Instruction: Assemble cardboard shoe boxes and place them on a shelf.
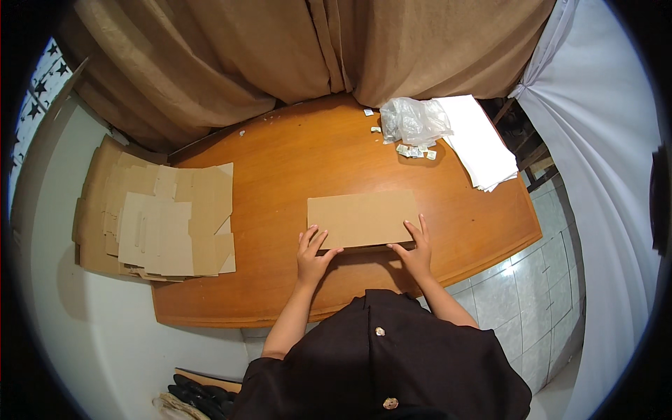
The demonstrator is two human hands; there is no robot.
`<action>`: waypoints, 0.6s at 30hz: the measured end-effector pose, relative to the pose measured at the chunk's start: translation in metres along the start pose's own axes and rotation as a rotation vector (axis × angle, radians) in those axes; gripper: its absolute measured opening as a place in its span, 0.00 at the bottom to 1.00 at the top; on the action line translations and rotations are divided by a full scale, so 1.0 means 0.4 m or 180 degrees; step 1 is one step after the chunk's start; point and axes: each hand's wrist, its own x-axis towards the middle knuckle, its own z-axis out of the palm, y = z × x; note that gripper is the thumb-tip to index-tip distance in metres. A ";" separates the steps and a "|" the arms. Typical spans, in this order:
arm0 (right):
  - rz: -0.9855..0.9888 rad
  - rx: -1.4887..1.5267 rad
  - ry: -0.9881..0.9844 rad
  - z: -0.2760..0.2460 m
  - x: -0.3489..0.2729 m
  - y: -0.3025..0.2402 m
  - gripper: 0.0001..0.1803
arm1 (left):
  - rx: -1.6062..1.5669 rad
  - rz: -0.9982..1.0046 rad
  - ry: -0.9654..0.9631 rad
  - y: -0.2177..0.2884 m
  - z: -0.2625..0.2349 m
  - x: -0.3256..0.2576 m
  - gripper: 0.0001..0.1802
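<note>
A closed brown cardboard box lies on the wooden table in front of me, its long side towards me. My left hand holds its near left corner, fingertips on the top face and thumb along the front edge. At the near right corner, my right hand grips the box the same way, fingers on the top and right side, thumb at the front. Shadow hides most of the front face, and whatever the box may contain is out of sight.
Flattened cardboard pieces are stacked at the table's left end. Towards the back right lie a clear plastic bag, several small packets and a pile of white sheets. Brown curtains hang behind the wooden table.
</note>
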 end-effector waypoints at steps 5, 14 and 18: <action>-0.0009 0.0056 0.0052 -0.005 0.008 -0.005 0.34 | 0.0246 0.0409 -0.0023 -0.026 0.007 0.008 0.25; -0.0348 -0.0200 -0.0084 -0.006 -0.004 0.047 0.33 | 0.0411 0.0525 -0.0223 -0.049 0.016 0.000 0.26; -0.1046 -0.1307 0.0027 -0.022 -0.013 0.069 0.31 | 0.1026 0.0674 -0.0544 -0.030 -0.017 0.004 0.25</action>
